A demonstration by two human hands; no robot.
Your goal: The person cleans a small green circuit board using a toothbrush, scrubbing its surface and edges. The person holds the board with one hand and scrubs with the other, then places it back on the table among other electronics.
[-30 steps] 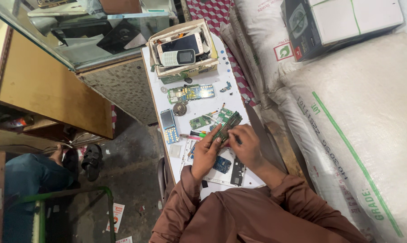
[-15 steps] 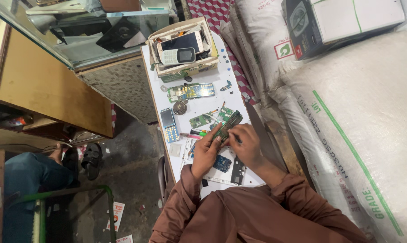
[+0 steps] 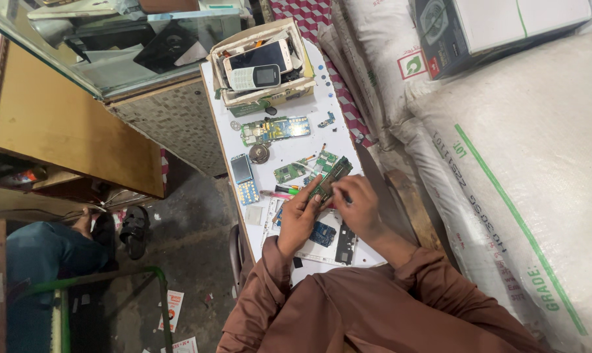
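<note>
Above a narrow white table (image 3: 289, 147), both my hands hold a long green phone circuit board (image 3: 330, 178). My left hand (image 3: 298, 218) grips its lower end from the left. My right hand (image 3: 356, 204) pinches its right side, fingers curled. Under my hands lie a blue module (image 3: 322, 233) and a black phone frame (image 3: 345, 243). Both arms wear brown sleeves.
Further up the table lie other green boards (image 3: 274, 130), a keypad phone (image 3: 244, 178), a round coin-like part (image 3: 260, 154) and a cardboard box of phones (image 3: 263, 62). Big white sacks (image 3: 505, 163) crowd the right. A wooden counter (image 3: 60, 124) and another person's legs (image 3: 41, 245) are at left.
My hands have turned the circuit board only slightly; they stay in the same spot above the table. Nothing else has moved.
</note>
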